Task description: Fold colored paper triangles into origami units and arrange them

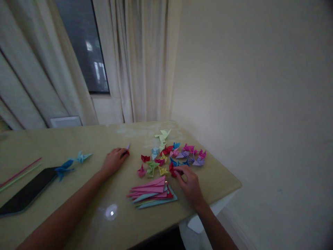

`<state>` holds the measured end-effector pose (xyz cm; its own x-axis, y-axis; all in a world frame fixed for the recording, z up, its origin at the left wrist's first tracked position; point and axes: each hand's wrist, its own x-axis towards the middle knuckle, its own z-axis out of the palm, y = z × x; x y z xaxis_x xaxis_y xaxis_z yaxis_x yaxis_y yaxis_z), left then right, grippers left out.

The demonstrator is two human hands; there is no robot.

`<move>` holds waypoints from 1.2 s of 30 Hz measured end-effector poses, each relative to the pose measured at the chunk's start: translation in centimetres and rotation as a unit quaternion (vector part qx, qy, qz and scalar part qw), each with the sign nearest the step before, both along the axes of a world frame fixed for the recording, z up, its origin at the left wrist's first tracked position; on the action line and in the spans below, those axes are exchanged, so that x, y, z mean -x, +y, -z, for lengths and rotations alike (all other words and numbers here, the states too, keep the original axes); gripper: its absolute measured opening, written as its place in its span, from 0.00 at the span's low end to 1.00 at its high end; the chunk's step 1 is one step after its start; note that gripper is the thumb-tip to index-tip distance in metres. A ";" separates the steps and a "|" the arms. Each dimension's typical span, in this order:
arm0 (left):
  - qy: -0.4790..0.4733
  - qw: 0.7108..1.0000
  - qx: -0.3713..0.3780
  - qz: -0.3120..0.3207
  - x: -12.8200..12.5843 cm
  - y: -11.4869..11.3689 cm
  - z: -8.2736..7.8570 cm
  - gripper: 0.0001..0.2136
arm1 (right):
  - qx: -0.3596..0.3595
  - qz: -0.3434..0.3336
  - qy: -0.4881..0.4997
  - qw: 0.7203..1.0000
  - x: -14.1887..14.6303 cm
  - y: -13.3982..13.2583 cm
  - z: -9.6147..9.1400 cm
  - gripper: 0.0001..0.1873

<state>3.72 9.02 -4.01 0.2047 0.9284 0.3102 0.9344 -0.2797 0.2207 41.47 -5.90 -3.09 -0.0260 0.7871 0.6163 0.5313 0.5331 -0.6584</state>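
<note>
Presently, in the head view, the right hand point(189, 179) is holding a red paper bird point(171, 169) in a narrow pinch, in from the right corner of the tabletop point(221, 177), beside other paper birds point(174, 153). The left hand point(114, 161) is lying nearer the far edge, touching a dark red piece point(127, 152); whether it is gripping, I cannot tell. The step seems to be handling single birds; the next move is probably calling for light fingers.

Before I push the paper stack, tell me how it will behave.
The stack will probably slide apart, as its pieces lie loosely fanned. It looks light, being thin folded paper. Its flat, narrow pieces seem unlikely to roll.
</note>
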 end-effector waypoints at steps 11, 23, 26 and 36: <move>0.008 0.998 -0.069 0.000 -0.4 -6.9 -0.2 0.12 | 0.070 0.013 -0.200 0.977 2.3 4.0 -1.7 0.10; -0.043 0.989 -0.144 0.002 -1.1 -7.6 -0.7 0.14 | -0.038 0.257 -0.120 0.958 -6.3 5.1 -2.1 0.30; -0.084 0.987 -0.116 0.068 -2.7 -6.2 -1.2 0.15 | 0.062 0.278 -0.196 0.938 -12.5 6.0 -1.5 0.46; -0.022 0.989 0.111 0.094 -12.8 1.9 -4.5 0.32 | 0.176 0.015 -0.208 0.962 -16.9 10.7 -1.0 0.52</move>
<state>16.55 10.92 0.48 0.3703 0.9216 0.1164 0.8588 -0.3874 0.3354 58.39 4.82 -2.09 -0.1881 0.9490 0.2532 0.7994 0.2977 -0.5219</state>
